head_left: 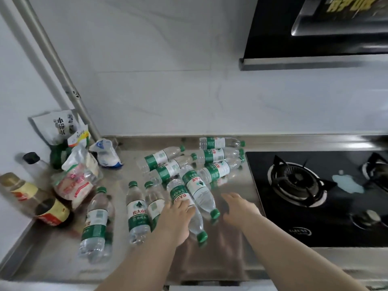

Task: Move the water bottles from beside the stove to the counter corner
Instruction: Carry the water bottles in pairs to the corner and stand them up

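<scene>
We judge this under halfway: three bottles (pixel 137 213) stand left, short of the far-left corner (pixel 123 148), a pile (pixel 210 164) lies beside the stove (pixel 294 185), our left hand (pixel 178 219) curls over one near bottle (pixel 180 193), and our right hand (pixel 237 206) hovers spread, holding nothing.

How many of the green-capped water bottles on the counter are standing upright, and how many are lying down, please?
Standing water bottles: 3
Lying water bottles: 7
Total: 10
</scene>
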